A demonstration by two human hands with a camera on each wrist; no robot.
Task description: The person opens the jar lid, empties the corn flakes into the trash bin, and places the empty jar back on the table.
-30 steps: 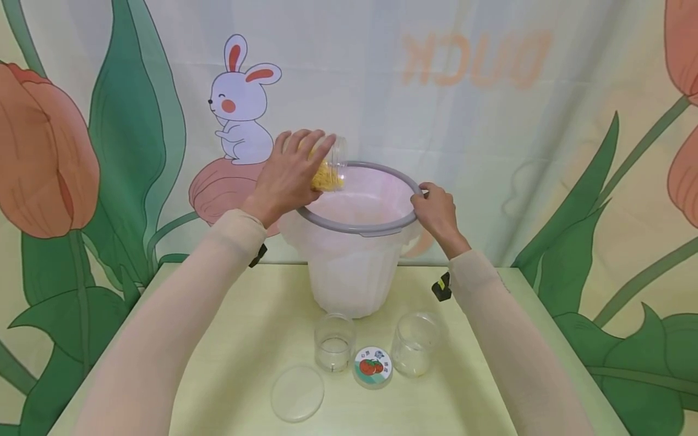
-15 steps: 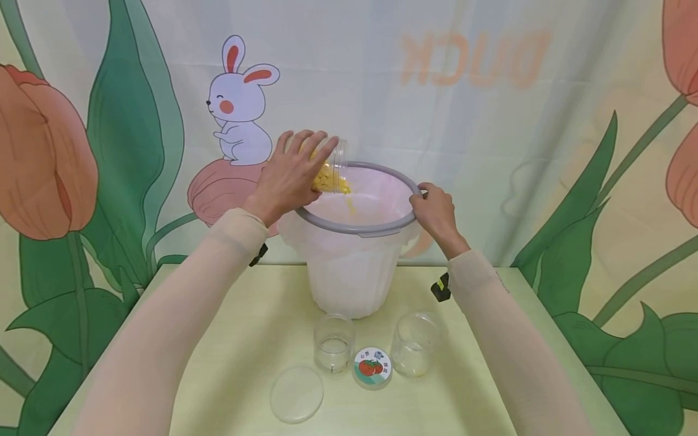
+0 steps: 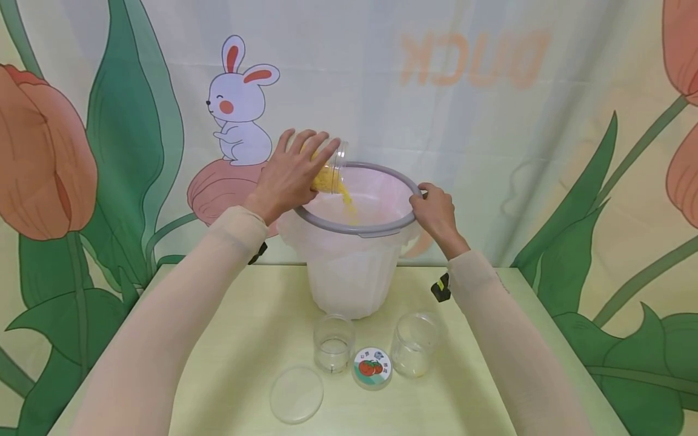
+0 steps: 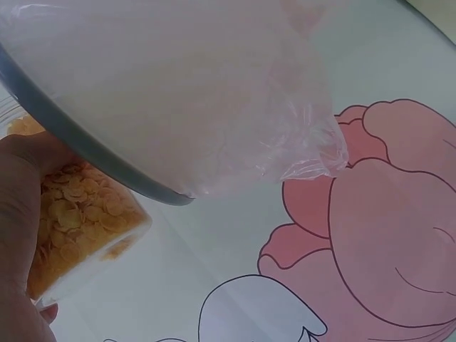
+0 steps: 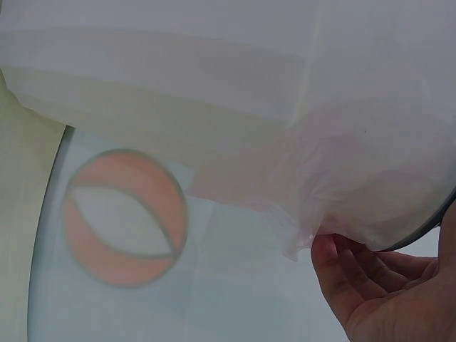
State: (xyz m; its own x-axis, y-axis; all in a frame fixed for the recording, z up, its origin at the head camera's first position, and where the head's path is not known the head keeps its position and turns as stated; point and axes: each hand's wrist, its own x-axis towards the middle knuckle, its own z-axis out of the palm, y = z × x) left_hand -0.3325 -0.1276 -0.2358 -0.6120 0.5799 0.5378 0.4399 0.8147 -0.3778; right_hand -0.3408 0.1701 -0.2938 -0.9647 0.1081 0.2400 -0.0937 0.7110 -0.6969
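My left hand (image 3: pixel 291 172) grips a clear plastic jar (image 4: pixel 92 221) of yellow flakes, tipped sideways over the left rim of a white trash can (image 3: pixel 351 272). A stream of yellow flakes (image 3: pixel 348 200) falls from the jar's mouth into the can. The can has a grey rim ring (image 3: pixel 360 229) and a thin translucent bag (image 4: pixel 306 157) folded over its edge. On the can's right side my right hand (image 3: pixel 436 212) holds the rim, fingers curled under it against the bag, as the right wrist view shows. The bottom inside the can is hidden.
Before the can, on the pale table (image 3: pixel 234 339), stand two clear jars, a left one (image 3: pixel 334 345) and a right one (image 3: pixel 414 348). Between them lies a round lid with a tomato picture (image 3: pixel 373 367). A translucent lid (image 3: pixel 297 395) lies front left. A printed curtain (image 3: pixel 371 91) hangs behind.
The flakes, one second ago still inside the tilted jar, now pour out in a thicker stream. The jar's mouth has dipped slightly. My right hand stays on the rim.
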